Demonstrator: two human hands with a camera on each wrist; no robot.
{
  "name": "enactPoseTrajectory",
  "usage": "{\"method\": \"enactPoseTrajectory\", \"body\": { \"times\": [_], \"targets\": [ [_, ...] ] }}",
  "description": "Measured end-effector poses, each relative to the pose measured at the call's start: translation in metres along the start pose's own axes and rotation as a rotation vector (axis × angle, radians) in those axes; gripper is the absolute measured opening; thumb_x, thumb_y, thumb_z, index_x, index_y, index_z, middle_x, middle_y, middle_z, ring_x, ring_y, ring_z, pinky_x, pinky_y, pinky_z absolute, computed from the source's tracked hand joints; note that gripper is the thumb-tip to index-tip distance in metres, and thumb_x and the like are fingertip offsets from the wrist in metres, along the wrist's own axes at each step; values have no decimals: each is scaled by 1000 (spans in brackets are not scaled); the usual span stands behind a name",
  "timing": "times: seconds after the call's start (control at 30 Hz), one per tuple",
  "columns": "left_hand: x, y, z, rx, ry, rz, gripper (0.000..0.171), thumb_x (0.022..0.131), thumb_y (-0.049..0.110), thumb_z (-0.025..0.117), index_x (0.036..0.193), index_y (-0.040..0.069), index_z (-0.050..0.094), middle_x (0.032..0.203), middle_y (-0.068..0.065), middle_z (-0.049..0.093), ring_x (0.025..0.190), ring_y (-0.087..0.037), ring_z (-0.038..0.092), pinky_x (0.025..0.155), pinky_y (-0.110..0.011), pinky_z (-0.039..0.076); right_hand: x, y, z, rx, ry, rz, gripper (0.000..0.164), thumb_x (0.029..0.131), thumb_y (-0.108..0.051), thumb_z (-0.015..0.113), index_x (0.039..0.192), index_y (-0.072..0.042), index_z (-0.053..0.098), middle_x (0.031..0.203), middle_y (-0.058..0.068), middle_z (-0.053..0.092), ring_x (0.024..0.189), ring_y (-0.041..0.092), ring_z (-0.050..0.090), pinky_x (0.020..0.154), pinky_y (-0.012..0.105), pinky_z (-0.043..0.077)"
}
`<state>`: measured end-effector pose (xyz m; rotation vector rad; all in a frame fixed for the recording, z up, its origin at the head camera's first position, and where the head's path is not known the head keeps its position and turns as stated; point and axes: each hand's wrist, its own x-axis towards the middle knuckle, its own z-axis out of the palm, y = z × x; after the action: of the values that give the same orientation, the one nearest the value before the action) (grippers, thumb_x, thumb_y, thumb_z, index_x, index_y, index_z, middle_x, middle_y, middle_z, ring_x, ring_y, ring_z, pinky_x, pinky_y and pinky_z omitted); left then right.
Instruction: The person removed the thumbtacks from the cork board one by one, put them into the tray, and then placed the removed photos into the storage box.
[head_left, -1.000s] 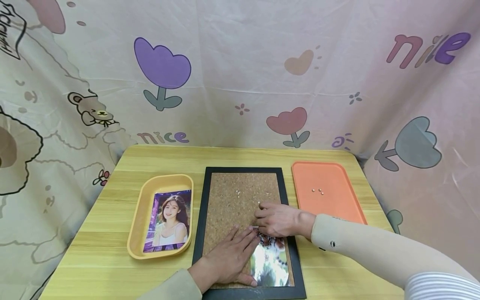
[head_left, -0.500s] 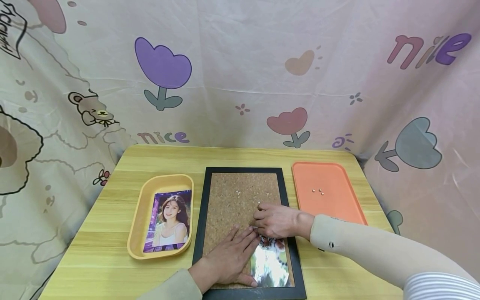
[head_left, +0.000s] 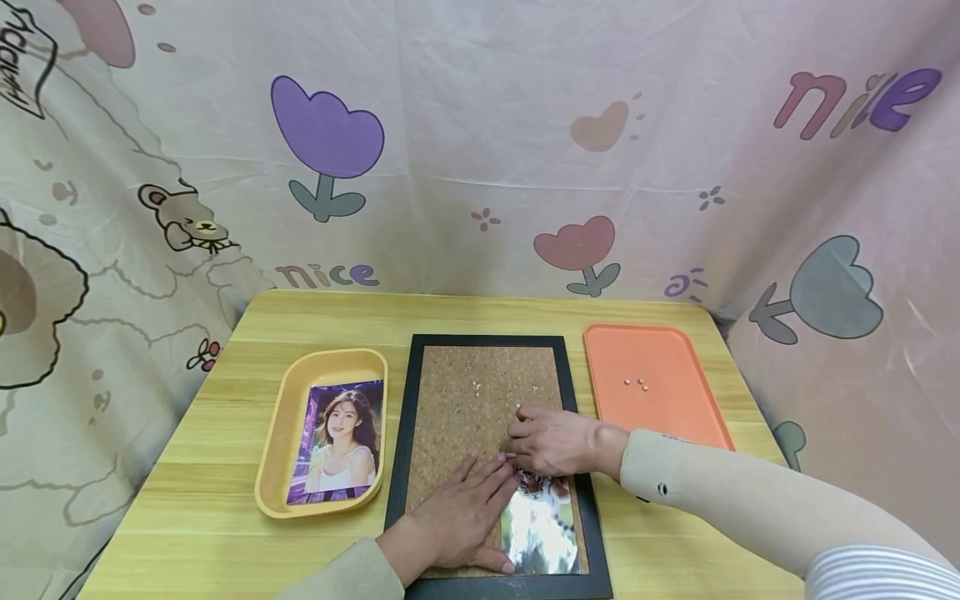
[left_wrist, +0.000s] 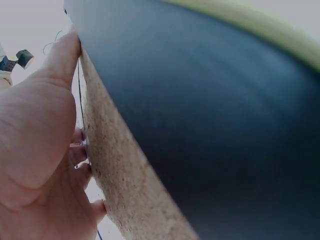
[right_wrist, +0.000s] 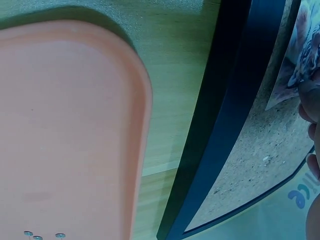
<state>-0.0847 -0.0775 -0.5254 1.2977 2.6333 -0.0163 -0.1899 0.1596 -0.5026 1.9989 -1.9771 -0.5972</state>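
A black-framed corkboard (head_left: 450,383) lies on the table. On its lower right is a glossy tiger photo (head_left: 540,529), partly covered by my hands. My left hand (head_left: 461,512) rests flat with fingers spread, thumb and fingertips at the photo's left edge. In the left wrist view, that hand (left_wrist: 37,130) lies along the board. My right hand (head_left: 558,440) bends its fingers down at the photo's top edge, fingertips close to the left hand's. In the right wrist view, those fingers (right_wrist: 311,97) touch the photo (right_wrist: 306,52); whether they pinch something small is hidden.
A yellow tray (head_left: 272,442) on the left holds a portrait photo (head_left: 343,446). On the right is an orange tray (head_left: 637,350) with a few small metal tacks (right_wrist: 60,235). Small whitish bits (head_left: 476,387) dot the upper cork. A printed curtain (head_left: 465,167) hangs behind the table.
My right hand has shifted very slightly left and down at the photo's top edge. The left hand, the board and both trays stay in place.
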Motion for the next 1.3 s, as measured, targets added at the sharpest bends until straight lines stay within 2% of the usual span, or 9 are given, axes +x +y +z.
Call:
{"method": "enactPoseTrajectory", "body": {
  "times": [0.37, 0.7, 0.9, 1.3],
  "targets": [
    [2, -1, 1, -32, -24, -6, 108, 91, 88, 37, 169, 15, 23, 176, -6, 21, 164, -23, 16, 130, -55, 24, 1, -1, -2, -21, -65, -1, 32, 104, -39, 53, 121, -26, 77, 121, -16, 73, 98, 10, 53, 86, 32, 39],
    [1, 0, -1, -35, -15, -6, 108, 91, 88, 37, 169, 14, 24, 176, -6, 22, 164, -23, 17, 130, -54, 25, 2, -1, -5, -7, -58, 5, 31, 106, -39, 52, 116, -26, 78, 119, -17, 74, 100, 10, 55, 86, 31, 41],
    [1, 0, -1, -50, -12, -5, 109, 91, 88, 38, 169, 14, 23, 176, -6, 22, 164, -24, 17, 130, -55, 25, 2, -1, -5, -12, -74, 11, 32, 108, -40, 50, 117, -26, 77, 120, -16, 73, 101, 10, 55, 87, 31, 42],
    [1, 0, -1, -59, -9, -14, 109, 91, 89, 38, 169, 15, 23, 176, -5, 23, 164, -23, 18, 130, -55, 25, 1, -2, 0, -5, -82, 28, 27, 108, -38, 51, 113, -27, 74, 119, -16, 72, 97, 11, 49, 86, 31, 40]
  ]
}}
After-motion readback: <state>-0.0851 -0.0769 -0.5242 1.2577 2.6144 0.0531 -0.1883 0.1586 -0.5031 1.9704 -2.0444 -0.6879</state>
